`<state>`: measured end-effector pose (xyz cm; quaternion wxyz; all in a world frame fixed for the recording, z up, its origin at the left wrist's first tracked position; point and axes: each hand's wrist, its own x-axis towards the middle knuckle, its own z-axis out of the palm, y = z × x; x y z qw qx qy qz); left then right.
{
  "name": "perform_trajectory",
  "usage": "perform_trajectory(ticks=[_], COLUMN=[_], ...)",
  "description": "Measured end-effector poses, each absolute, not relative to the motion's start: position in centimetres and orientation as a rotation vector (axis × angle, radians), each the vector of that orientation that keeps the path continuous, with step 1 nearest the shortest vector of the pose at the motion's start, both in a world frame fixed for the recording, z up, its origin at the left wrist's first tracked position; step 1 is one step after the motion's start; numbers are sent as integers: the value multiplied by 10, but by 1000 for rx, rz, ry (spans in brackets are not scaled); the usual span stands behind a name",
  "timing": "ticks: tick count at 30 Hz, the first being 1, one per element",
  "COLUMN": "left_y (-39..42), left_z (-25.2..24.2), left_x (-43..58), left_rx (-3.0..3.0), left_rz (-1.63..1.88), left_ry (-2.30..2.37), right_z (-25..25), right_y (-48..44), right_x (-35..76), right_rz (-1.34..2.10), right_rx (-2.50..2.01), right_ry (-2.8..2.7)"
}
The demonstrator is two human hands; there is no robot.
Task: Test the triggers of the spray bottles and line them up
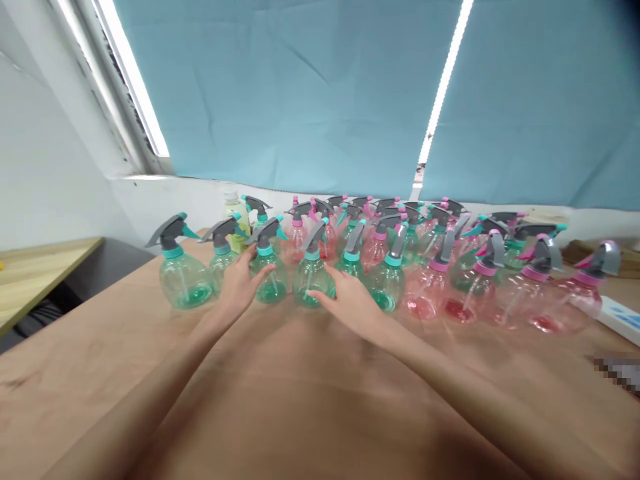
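Note:
My left hand (239,283) is curled round the left side of a green spray bottle (271,283), its thumb across the front. The other fingers are partly hidden behind that bottle. Just to the right, my right hand (353,300) has its thumb on the front of another green spray bottle (303,283), its fingers along the right side and partly out of sight. Both bottles stand upright on the table, with grey trigger heads, turquoise collars and a little green-tinted liquid low inside. Another green bottle (384,287) stands right of my right hand.
Several pink spray bottles (423,293) continue the front row rightward, with more pink and green ones behind. A yellowish bottle (241,227) stands at the back left. The wooden table (280,393) meets a wall with a blue curtain (300,100). A white box (620,320) lies at right.

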<state>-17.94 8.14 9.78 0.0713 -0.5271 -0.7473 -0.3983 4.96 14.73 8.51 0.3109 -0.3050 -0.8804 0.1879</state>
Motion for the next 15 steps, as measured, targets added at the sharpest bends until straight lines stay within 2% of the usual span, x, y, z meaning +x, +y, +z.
perform_trajectory(ticks=[8,15], left_y=[75,43], left_z=[96,89], left_x=[-172,-169], left_rx=[-1584,-1582], left_rz=[-1162,-1129], left_ry=[-2223,-2151], right_z=[92,90], right_y=[153,157], right_x=[23,5], right_rz=[658,656], right_rx=[-968,-1031], right_ry=[-2283,-2207])
